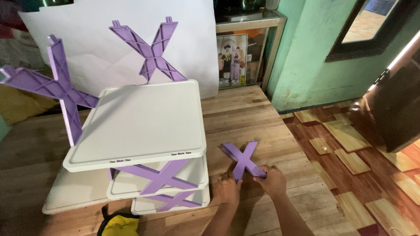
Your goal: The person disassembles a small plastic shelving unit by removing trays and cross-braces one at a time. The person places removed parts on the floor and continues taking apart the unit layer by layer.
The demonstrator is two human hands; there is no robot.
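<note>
A: Left to right, what's on the floor?

B: Far left, one purple cross brace (59,89) stands upright at the left edge of the top white tray (138,124). A second upright brace (151,52) sits at its back edge, in front of a white paper sheet (87,52).

A: Under the top tray?

B: Lower trays (127,185) stacked beneath, with a front brace (159,175) between levels and a lowest brace (175,200) under that. Looks like three levels joined at the front; can't tell about the hidden sides.

A: Hands?

B: Both on the wooden floor (262,126), just right of the stack. Left hand (228,189) and right hand (273,179) each pinch a lower leg of a loose purple cross brace (244,159), holding it tilted off the planks.

A: Status?

B: My read: stack mostly built, top tray has two of its uprights, the loose brace not yet fitted. Nothing sits on top of the uprights.

A: Further right?

B: Green wall (306,57), parquet floor (350,153).
</note>
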